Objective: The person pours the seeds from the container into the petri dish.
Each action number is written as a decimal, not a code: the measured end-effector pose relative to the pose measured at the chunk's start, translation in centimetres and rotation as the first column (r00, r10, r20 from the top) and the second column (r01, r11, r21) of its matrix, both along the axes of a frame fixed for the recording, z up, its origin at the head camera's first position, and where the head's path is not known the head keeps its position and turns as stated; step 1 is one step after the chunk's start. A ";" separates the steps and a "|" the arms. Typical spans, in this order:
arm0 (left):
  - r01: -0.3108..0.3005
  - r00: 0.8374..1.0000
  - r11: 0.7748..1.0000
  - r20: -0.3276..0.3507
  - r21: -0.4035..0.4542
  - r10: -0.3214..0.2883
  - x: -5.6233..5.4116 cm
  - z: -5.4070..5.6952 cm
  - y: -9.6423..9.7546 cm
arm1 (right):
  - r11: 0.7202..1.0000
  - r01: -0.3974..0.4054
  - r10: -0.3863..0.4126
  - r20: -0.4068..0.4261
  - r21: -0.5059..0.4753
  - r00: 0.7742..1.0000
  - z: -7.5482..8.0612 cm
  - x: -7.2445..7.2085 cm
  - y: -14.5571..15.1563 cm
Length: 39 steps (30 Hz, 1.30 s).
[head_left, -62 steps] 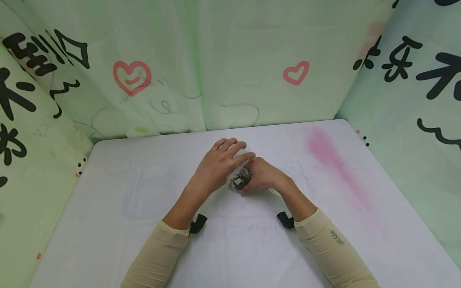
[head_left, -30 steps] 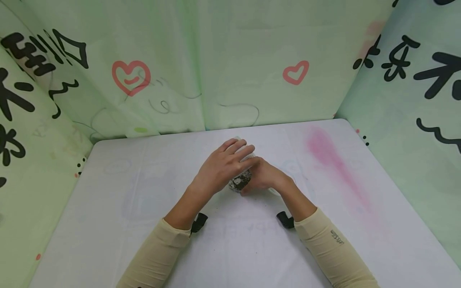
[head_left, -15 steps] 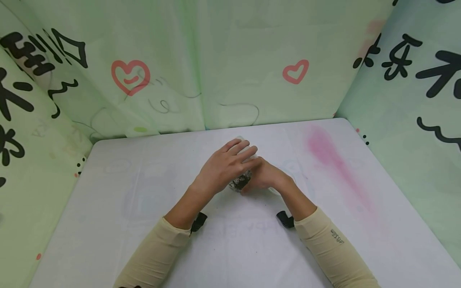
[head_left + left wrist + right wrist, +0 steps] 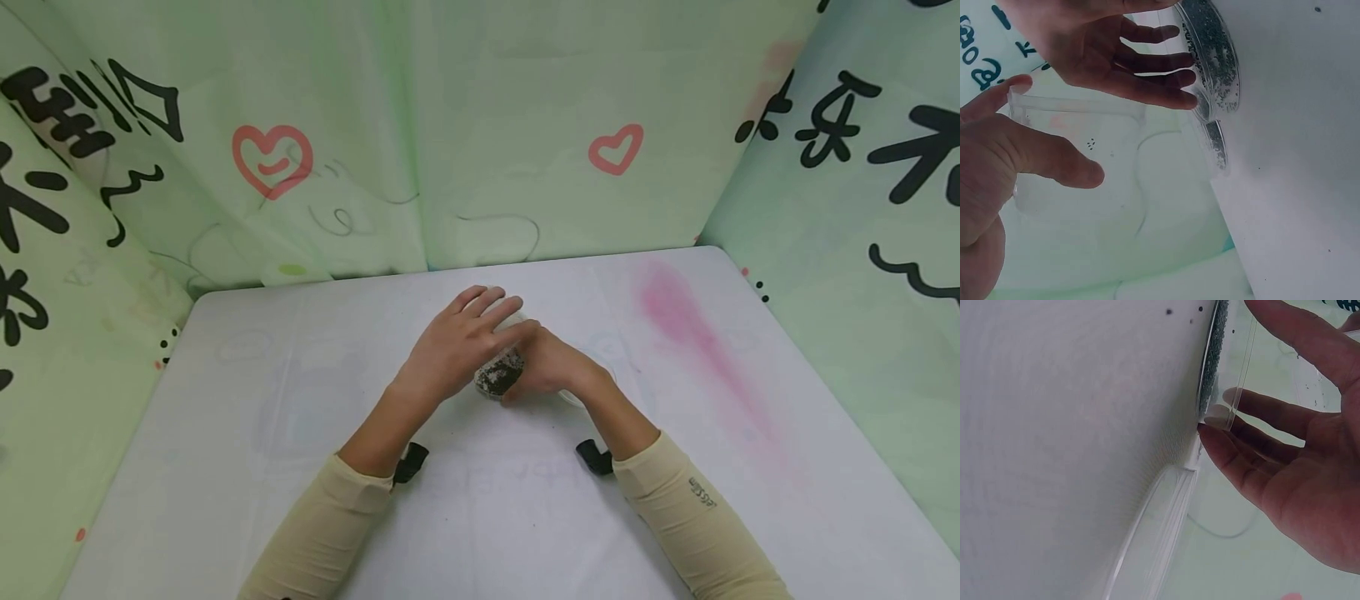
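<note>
My left hand [image 4: 461,346] holds a clear plastic cup [image 4: 1079,169] between thumb and fingers; the thumb lies along the near wall in the left wrist view. The cup is tilted over a clear container [image 4: 499,377] with dark grains in its bottom, partly hidden by both hands in the head view. My right hand [image 4: 551,364] grips that container from the right; in the right wrist view its fingers curve round the clear wall close to the table. Dark grains [image 4: 1219,59] show through the container in the left wrist view.
A clear round dish or lid [image 4: 1154,537] rests on the table near my right hand, with its rim peeking out under the wrist in the head view. A few dark specks lie on the white table [image 4: 480,517]. Green printed curtains [image 4: 487,167] stand behind and at both sides.
My left hand first shifts slightly to the right over the container, then comes back left and tilts a little, showing more of the grains. My right hand stays in place, still holding the container.
</note>
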State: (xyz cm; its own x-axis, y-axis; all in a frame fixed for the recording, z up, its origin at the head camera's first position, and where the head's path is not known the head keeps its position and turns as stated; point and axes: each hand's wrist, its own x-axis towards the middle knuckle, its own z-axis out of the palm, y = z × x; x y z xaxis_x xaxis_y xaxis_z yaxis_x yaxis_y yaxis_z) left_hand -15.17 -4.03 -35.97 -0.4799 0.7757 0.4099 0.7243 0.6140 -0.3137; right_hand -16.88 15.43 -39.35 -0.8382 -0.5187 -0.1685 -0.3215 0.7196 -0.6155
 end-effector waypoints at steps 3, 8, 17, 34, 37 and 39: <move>-0.032 0.997 0.998 0.068 0.046 0.028 -0.1 0.0 -0.4 | 0.997 -0.020 0.023 -0.028 0.075 0.999 -0.1 -0.2 -0.1; -0.111 0.967 0.980 0.244 0.166 0.068 -0.4 -0.1 -1.6 | 0.987 -0.066 0.074 -0.056 0.144 0.996 -0.2 -0.4 -0.3; -0.343 0.785 0.849 0.619 0.402 0.024 -2.0 -1.2 -4.2 | 0.984 -0.050 0.055 -0.027 0.169 0.998 -0.2 -0.5 -0.4; -0.659 0.476 0.621 0.874 0.425 -0.093 -4.4 -4.6 -8.9 | 0.982 -0.054 0.061 -0.035 0.180 0.998 0.0 -0.2 -0.4; -0.692 0.445 0.602 0.892 0.399 -0.079 -4.5 -5.1 -9.1 | 0.982 -0.049 0.056 -0.034 0.182 0.998 0.1 -0.2 -0.4; -0.710 0.430 0.592 0.901 0.382 -0.066 -4.5 -5.2 -9.1 | 0.982 -0.048 0.056 -0.038 0.183 0.998 0.1 -0.3 -0.3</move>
